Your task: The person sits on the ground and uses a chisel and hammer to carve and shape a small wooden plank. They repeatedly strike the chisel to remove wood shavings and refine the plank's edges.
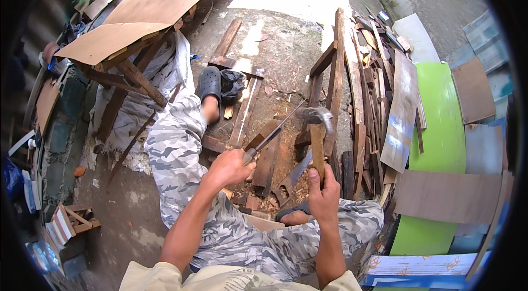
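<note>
Left hand, fingers wrapped around a chisel, and right hand, fingers gripping a raised wooden-handled hammer, over scrap planks; strike apparently pending, planks unsplit.

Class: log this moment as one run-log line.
left hand: grips chisel | right hand: holds hammer raised | below: saw, planks

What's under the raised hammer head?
Below the hammer, held in the right hand, lie dark wood scraps and a handsaw on the dirt. The saw's handle end is hidden behind that hand.
</note>
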A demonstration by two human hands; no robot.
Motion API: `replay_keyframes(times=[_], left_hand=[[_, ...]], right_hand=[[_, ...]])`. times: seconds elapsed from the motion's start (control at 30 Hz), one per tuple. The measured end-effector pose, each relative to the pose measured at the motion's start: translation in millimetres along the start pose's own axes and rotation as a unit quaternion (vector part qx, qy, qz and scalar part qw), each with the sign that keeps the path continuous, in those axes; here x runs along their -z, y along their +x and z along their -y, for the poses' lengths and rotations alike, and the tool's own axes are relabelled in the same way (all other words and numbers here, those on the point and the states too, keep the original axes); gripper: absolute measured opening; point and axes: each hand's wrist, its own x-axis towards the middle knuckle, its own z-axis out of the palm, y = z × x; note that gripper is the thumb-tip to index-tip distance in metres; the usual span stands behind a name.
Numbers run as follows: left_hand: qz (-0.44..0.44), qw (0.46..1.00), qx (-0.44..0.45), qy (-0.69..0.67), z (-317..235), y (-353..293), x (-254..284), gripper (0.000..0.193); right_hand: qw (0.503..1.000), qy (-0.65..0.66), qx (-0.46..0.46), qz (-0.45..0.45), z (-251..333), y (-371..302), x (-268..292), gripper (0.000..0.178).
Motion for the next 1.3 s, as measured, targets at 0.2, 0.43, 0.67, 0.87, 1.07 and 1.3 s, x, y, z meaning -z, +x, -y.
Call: replay_keyframes(times=[0.2,0.43,0.67,0.87,1.07,1.3], left_hand=[[0.005,1.0,-0.019,0.002,3.7,4.2,-0.4,0.052],[0.029,0.999,-0.018,-0.031,3.7,4.7,-6.4,0.051],[0.049,0.998,-0.001,-0.04,2.7,1.9,1.8,0.05],[0.059,0.998,-0.007,-0.032,-0.2,6.2,0.8,0.052],[0.056,0.996,-0.01,-0.064,11.3,10.6,-3.6,0.049],[0.044,0.997,-0.014,-0.062,7.9,8.6,-4.8,0.042]], right_hand=[[0.977,0.146,0.135,-0.074,8.6,1.1,-1.1,0.036],[0.981,-0.138,-0.046,0.132,-20.3,15.3,-22.5,0.025],[0.995,0.064,0.076,-0.006,25.0,12.9,12.4,0.035],[0.997,-0.046,0.046,0.049,-32.3,1.6,-27.4,0.034],[0.994,-0.074,-0.015,0.081,-23.6,5.5,-20.7,0.037],[0.992,0.109,0.058,-0.023,15.8,-3.4,-1.7,0.029]])
